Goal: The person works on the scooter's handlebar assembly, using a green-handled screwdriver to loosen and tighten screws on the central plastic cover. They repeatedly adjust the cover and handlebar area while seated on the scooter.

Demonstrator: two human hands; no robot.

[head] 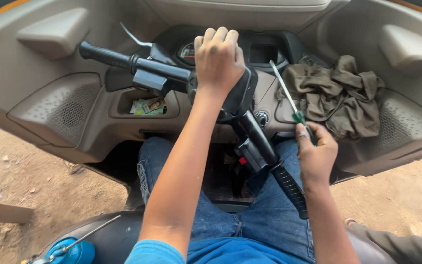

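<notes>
L hand [219, 58] clamped over handlebar [172, 73] hub, frame ctr-top. R hand [316, 151] fisted round green-handled screwdriver [291, 105], ctr-right, near rag [338, 95].

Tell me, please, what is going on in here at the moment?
A person in jeans sits in a small vehicle's driver seat. Their left hand rests on the black centre cover of the handlebar, which is turned at an angle. Their right hand has its grip on a green-handled screwdriver, blade pointing up toward the dashboard. A crumpled olive cloth lies on the dash to the right.
</notes>
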